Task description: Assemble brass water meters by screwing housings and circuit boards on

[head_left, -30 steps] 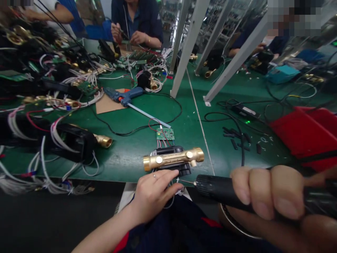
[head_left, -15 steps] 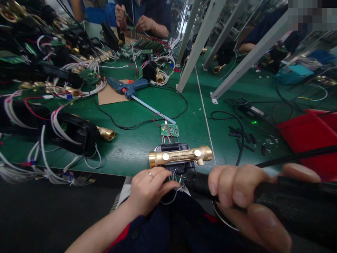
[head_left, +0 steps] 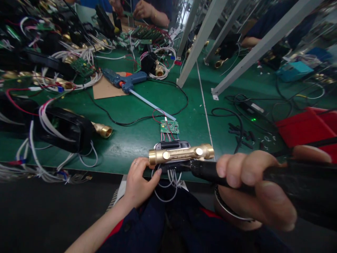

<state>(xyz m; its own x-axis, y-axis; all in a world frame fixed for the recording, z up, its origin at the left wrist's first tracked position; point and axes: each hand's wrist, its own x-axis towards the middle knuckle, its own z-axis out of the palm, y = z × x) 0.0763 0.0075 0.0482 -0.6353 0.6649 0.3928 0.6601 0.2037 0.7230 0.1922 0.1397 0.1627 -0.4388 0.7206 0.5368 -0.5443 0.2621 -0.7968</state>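
Observation:
My right hand (head_left: 252, 179) is wrapped around a black electric screwdriver (head_left: 204, 169). Its tip points left, at the near side of a black plastic housing (head_left: 168, 166). Across this housing lies a brass pipe body (head_left: 181, 153) with a threaded left end. My left hand (head_left: 139, 182) grips the left end of the housing, thumb on the near side, fingers by the brass thread. Grey-white wires (head_left: 172, 181) loop out of the near side toward my lap. At the far side a green circuit board (head_left: 170, 127) lies on the bench, joined by thin wires.
A blue glue gun (head_left: 129, 80) with a long glue stick rests on cardboard (head_left: 105, 88). More housings with brass pipes (head_left: 104, 130) and wires crowd the left. Grey metal posts (head_left: 197, 45), a red bin (head_left: 305, 128) and black cables stand right. A co-worker's hands (head_left: 143, 10) show at the back.
My left hand has left the wires and moved left to the end of the housing. The screwdriver has moved slightly up and right, its tip now at the housing's near side.

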